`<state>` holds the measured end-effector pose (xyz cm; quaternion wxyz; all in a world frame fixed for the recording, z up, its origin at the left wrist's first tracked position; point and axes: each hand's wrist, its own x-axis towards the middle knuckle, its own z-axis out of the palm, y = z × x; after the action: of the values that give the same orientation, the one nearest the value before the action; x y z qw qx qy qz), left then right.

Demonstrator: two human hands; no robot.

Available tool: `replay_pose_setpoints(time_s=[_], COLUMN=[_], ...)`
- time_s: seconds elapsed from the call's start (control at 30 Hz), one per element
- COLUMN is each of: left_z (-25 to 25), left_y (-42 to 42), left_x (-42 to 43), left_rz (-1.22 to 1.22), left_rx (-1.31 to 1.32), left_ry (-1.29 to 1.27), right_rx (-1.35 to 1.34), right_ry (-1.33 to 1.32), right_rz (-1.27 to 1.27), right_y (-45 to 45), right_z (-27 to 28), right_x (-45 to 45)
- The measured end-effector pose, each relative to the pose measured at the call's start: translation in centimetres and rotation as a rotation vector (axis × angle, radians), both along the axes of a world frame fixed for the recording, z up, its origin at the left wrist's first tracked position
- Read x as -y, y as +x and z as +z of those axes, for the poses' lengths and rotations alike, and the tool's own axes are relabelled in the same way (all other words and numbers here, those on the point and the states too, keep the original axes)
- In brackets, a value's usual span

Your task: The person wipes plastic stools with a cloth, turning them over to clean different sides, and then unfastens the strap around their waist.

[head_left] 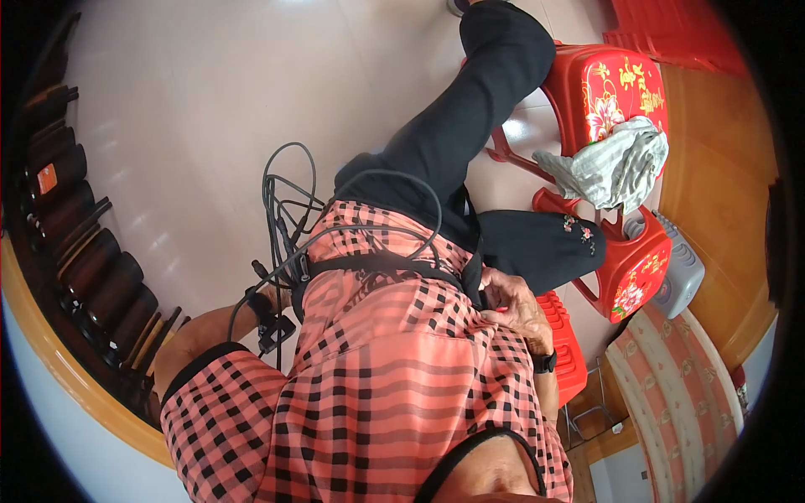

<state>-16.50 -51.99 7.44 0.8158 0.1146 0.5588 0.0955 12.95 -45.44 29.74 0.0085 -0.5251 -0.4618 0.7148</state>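
Observation:
My right hand (pixel 516 310) is at the right side of my waist, fingers bent in against the black waist strap (pixel 386 263) and the checked shirt (pixel 394 352). What its fingers pinch is too small to make out. My left hand (pixel 275 297) is low at my left side, mostly hidden behind cables and a black device (pixel 275 333) by the wrist; its fingers cannot be seen clearly. Looped black cables (pixel 270 193) hang beside my left hip, and one crosses the front of my waist.
Red patterned stools (pixel 594 101) stand on the right, with a pale striped cloth (pixel 616 163) draped over one. Near them are a grey stool (pixel 681 268), a red plastic piece (pixel 563 348) and a patterned cushion (pixel 675 394). Dark wooden furniture (pixel 101 277) lines the left.

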Motion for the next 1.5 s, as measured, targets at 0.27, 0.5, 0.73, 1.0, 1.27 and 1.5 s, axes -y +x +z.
replay_pose_setpoints(time_s=[0.27,0.5,0.73,1.0,1.27,1.5], left_z=[0.3,0.3,0.0,-0.5,-2.9,-4.2], left_y=[-0.1,-1.0,-1.5,-3.4,-6.9,-19.3], left_x=[0.0,0.2,0.3,0.5,1.9,4.9], left_rz=[0.009,-0.013,-0.050,-0.112,-0.258,-0.607], left_rx=[-0.011,-0.023,-0.044,-0.074,-0.107,-0.210], left_ry=[0.009,0.014,0.032,0.045,0.036,-0.071], right_rx=[-0.055,-0.023,0.005,-0.061,-0.095,-0.142], right_ry=[0.252,0.267,0.276,0.328,0.107,0.166], right_rz=[0.072,0.035,0.007,0.011,-0.087,-0.128], right_y=[-1.6,-2.2,-2.4,-1.2,0.6,1.8], right_z=[0.1,-0.7,-1.7,-0.4,0.3,-1.2], right_x=[-2.0,-1.9,-2.1,-0.8,0.5,1.5])
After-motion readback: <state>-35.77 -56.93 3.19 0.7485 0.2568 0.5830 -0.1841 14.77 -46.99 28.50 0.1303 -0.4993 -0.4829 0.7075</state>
